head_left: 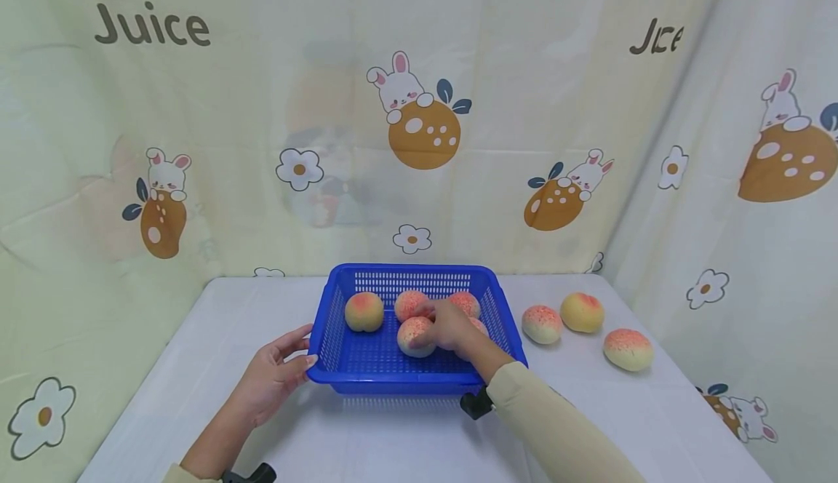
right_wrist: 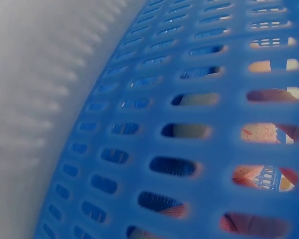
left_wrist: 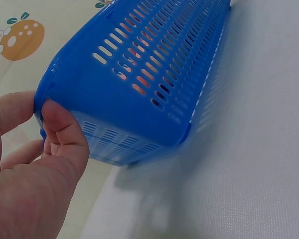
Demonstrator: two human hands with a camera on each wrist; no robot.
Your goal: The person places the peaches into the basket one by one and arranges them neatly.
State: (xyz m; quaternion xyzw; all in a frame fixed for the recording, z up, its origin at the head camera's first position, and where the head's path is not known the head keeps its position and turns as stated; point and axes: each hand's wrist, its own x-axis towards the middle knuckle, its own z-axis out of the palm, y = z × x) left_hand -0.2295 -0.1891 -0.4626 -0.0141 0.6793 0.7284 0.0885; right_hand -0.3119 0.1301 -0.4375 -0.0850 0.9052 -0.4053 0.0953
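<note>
A blue plastic basket with slotted walls stands on the table, and several peaches lie inside it. At the basket's left end, my left hand pinches the rim; the left wrist view shows thumb and fingers on either side of the basket's corner. My right hand reaches over the right side and grips a speckled pink-and-cream peach near the middle. Two more speckled peaches, one at the back and one at the back right, lie close to that hand. A yellower peach sits at the left.
Right of the basket, three peaches lie on the white tabletop: a speckled one, a yellow one and another speckled one. A printed curtain hangs behind and beside the table.
</note>
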